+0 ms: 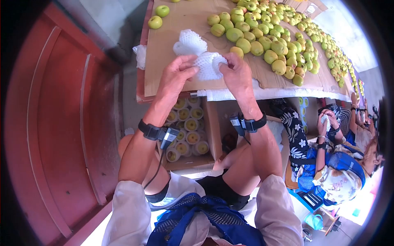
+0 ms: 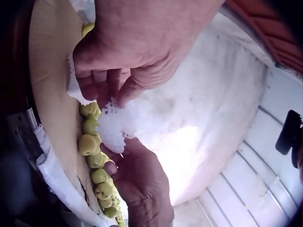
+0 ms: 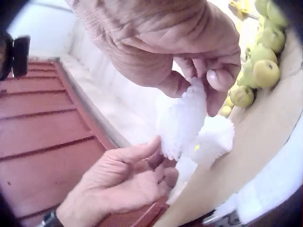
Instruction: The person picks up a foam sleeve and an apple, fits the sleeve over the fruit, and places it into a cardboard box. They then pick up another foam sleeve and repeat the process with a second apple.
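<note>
A white foam fruit net (image 1: 208, 67) is stretched between both hands just above the cardboard-covered table. My left hand (image 1: 179, 73) pinches its left edge between thumb and fingers, as the left wrist view shows of the net (image 2: 115, 120) too. On the opposite side, my right hand (image 1: 238, 76) grips the edge with thumb and curled fingers. In the right wrist view the net (image 3: 182, 120) hangs from the right hand (image 3: 161, 42), with the left hand (image 3: 125, 184) at its lower edge. More foam nets (image 1: 191, 43) lie just beyond, on the cardboard (image 1: 162, 53).
Many green-yellow apples (image 1: 271, 43) are spread over the table's right side; two apples (image 1: 155, 22) lie at the far left. Below the table edge, a carton (image 1: 211, 127) holds apples in foam nets. A red door (image 1: 53, 123) stands left. Another person (image 1: 340, 172) sits at right.
</note>
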`<state>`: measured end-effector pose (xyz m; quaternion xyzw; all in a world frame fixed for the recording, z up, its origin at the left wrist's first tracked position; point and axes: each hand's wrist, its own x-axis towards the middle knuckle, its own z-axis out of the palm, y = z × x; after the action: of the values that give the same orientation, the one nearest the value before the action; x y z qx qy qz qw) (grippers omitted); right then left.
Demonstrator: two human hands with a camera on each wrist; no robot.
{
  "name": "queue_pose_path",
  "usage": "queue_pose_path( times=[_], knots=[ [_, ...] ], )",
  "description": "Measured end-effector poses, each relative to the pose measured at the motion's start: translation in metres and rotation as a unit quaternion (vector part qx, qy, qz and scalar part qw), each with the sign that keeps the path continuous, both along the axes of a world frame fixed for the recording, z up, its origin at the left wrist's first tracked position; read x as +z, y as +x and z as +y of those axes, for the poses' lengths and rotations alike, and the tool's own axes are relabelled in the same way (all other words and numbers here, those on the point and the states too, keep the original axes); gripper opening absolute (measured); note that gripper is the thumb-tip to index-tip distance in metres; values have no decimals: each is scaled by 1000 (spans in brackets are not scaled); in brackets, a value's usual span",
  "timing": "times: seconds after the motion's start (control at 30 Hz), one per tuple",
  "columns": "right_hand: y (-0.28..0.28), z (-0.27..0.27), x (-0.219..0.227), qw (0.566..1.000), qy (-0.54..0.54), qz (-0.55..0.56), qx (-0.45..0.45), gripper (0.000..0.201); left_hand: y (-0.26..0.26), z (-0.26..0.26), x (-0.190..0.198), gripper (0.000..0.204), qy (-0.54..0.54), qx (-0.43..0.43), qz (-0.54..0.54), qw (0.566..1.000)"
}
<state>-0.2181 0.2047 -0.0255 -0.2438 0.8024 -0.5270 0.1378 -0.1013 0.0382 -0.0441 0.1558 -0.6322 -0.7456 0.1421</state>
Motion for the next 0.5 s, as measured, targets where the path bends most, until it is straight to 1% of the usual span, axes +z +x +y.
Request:
queue_pose_path(
  times=[0.03,0.13,0.17,0.23,0.33,0.4,0.43,0.5],
  knots=[
    [4,1,6,999,35,31,-26,31,0,1,-1,41,18,-7,7,1000],
    [3,7,1,991,-93,-91,36,31,4,3,2,41,69,-34,32,997],
    [5,8,5,977,-138,-150,58,34,6,6,6,42,85,-51,43,994],
    [12,12,13,932,-224,-264,102,40,14,13,13,45,96,-77,50,991],
    [17,12,18,945,-201,-233,115,47,22,17,16,48,80,-105,43,990],
    [18,8,12,953,-211,-196,88,49,26,12,12,49,66,-121,42,989],
    [18,5,9,957,-216,-179,75,50,26,11,10,49,81,-114,48,989],
    [22,6,21,917,-263,-278,116,52,27,9,11,48,112,-97,58,987]
  ],
)
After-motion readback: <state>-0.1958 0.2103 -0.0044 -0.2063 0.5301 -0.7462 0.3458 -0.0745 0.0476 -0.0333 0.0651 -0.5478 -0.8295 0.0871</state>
